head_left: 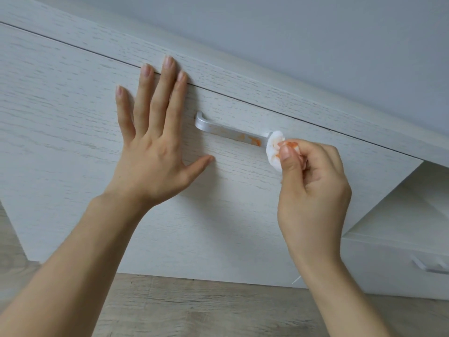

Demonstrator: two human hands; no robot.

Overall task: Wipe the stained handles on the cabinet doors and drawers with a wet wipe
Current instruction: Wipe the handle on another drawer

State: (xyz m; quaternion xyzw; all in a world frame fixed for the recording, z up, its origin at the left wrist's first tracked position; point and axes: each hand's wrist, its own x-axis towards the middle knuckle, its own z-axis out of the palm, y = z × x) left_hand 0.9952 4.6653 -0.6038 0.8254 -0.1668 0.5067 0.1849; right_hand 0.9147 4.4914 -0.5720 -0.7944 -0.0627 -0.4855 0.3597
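A silver bar handle (226, 131) is fixed across a white wood-grain cabinet front (73, 117). Orange stains mark its right half. My right hand (313, 188) pinches a bunched white wet wipe (273, 148), smeared orange, and holds it against the handle's right end. My left hand (155, 132) lies flat with fingers spread on the cabinet front, just left of the handle; its fingertips reach the seam along the top edge.
A second white drawer front with a silver handle (428, 266) sits lower at the right, below an open recess (413, 203). Wood-look flooring (194, 307) runs beneath the cabinet. A pale wall (315, 40) rises behind the cabinet top.
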